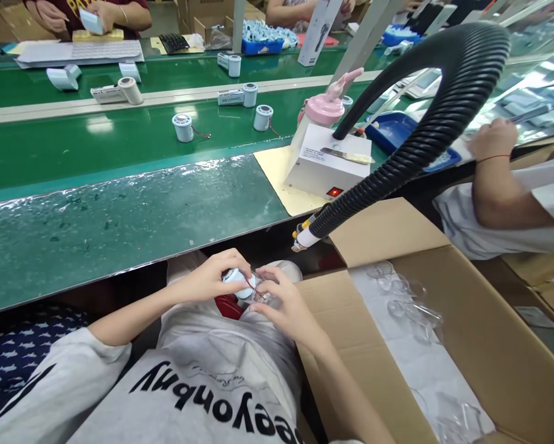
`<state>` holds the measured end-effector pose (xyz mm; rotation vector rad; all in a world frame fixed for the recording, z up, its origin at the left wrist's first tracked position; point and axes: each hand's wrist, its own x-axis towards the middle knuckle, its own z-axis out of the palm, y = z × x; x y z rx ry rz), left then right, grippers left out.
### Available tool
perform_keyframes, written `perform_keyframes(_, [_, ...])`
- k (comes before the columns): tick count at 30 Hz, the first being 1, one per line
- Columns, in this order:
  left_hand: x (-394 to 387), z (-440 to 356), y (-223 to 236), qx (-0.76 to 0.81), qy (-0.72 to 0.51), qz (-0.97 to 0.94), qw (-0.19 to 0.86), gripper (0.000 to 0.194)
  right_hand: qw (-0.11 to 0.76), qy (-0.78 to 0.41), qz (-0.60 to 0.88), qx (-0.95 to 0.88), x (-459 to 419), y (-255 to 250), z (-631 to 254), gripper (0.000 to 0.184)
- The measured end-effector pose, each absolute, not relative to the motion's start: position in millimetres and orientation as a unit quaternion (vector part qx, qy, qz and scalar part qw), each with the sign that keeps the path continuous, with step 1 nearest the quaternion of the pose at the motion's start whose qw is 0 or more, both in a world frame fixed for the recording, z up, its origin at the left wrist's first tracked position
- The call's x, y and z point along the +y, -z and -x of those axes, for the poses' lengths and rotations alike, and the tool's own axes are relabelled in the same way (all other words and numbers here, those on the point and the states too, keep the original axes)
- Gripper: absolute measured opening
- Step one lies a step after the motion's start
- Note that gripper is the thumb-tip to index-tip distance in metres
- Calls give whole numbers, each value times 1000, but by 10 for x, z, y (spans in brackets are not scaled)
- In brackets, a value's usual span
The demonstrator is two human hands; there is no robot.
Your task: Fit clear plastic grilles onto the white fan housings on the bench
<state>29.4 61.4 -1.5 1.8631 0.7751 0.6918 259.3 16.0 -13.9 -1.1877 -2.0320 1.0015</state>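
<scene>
Over my lap, my left hand [219, 274] is closed around a pale blue-white cylindrical part [234, 277], thumb and fingers gripping its sides. Thin red wires show at the end of that part. Facing it, my right hand [289, 303] pinches a clear plastic piece [264, 298] against the same end. Fingers partly cover both pieces, so I cannot tell how far one sits inside the other. Just above my right hand hangs the nozzle [304, 239] of a black corrugated hose [424, 129].
A cardboard box [350, 333] with clear plastic pieces [415, 311] stands at my right. On the green bench are a white machine [325, 161] with a lit red switch and a pink-topped bottle [325, 108]. White cylinders [183, 127] lie on the green belt [133, 139]. Other people work nearby.
</scene>
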Motion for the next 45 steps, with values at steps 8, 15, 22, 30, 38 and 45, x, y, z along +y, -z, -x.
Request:
perform_keyframes(8, [643,-331,219,300,-269,-778,482,61,412,-442,512,-611,92,57,-2604,34])
perform_keyframes(15, [595,-345,155,272,-241,-735,573,68,466,-509,474,-546,117,30,-2685,31])
perform_keyframes(22, [469,-336,130,319,-258,-540,735,73,373,-384,419,-734,25,-8,-2694,31])
perform_keyframes(30, [455,-264,11,287,-249,-673,634,77,370,-406,423,-720,-36,-6,-2740,32])
perform_keyframes(38, [458,-245,30,215,-279,-757,551,71,370,-512,448,-632,-60,-52,-2732,41])
perform_keyframes(45, [442,-232,-11,220,-268,-762,547,72,371,-566,450,-583,-69,-74,-2713,42])
